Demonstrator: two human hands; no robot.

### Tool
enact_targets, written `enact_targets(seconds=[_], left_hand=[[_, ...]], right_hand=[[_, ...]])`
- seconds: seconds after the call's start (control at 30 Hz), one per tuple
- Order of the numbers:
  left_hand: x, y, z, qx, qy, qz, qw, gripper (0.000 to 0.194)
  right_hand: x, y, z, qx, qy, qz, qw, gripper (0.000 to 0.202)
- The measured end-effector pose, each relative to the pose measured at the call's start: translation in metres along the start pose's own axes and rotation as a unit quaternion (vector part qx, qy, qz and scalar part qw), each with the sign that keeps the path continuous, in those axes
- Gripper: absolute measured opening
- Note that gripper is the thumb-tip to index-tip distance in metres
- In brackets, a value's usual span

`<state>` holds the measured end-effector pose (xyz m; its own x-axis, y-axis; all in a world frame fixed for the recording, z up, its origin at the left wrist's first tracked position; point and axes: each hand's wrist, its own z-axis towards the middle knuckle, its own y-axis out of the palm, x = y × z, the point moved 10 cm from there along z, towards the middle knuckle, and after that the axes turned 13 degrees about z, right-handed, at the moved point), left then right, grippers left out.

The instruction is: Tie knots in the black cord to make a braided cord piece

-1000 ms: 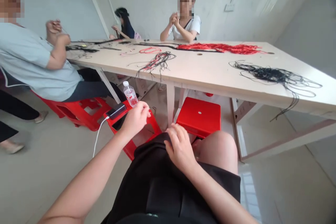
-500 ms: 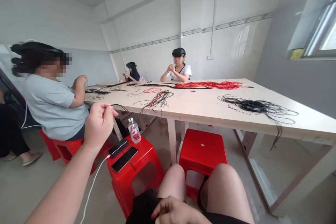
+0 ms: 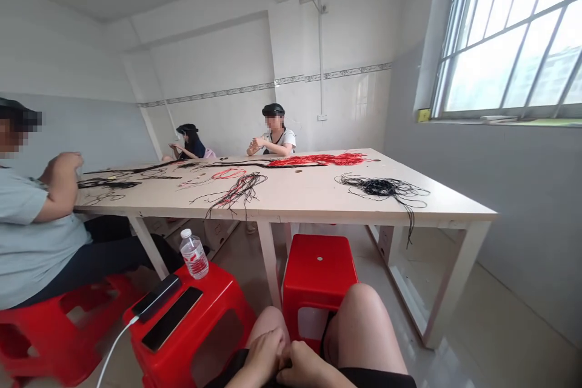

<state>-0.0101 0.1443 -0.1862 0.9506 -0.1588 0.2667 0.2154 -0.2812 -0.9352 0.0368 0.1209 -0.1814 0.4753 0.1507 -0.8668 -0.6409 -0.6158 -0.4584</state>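
Note:
Down in my lap, my left hand (image 3: 267,351) and my right hand (image 3: 304,365) are close together between my thighs. Both have their fingers curled in and closed. Whatever they pinch is too small or hidden to make out against the dark shorts. On the table ahead, a bundle of black and red cords (image 3: 240,189) hangs partly over the near edge. Farther right lies a tangled heap of black cord (image 3: 381,187).
A red stool (image 3: 218,291) at my left carries a water bottle (image 3: 194,256), a phone (image 3: 173,318) and a power bank (image 3: 157,297) with a white cable. Another red stool (image 3: 321,260) stands ahead, beneath the table edge (image 3: 313,215). Red cords (image 3: 325,159) lie farther back. Several people sit around.
My left hand, raised at the left with a thin black cord by its fingers, has come down to my right hand in my lap. The view has swung right, bringing in more of the window.

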Motion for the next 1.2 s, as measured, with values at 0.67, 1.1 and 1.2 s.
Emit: enact_targets(seconds=[0.67,1.1,1.2], left_hand=[[-0.046,0.0,0.008,0.088,-0.066,0.001,0.994,0.016],[-0.048,0.001,0.01,0.093,-0.062,-0.001,0.994,0.014],[-0.05,0.003,0.01,0.096,-0.061,0.002,0.994,0.013]], right_hand=[[0.012,-0.006,0.011,-0.008,0.058,-0.13,0.99,0.03],[0.019,-0.005,0.015,0.005,0.043,-0.119,0.992,0.029],[0.021,-0.004,0.015,0.008,0.043,-0.121,0.992,0.029]])
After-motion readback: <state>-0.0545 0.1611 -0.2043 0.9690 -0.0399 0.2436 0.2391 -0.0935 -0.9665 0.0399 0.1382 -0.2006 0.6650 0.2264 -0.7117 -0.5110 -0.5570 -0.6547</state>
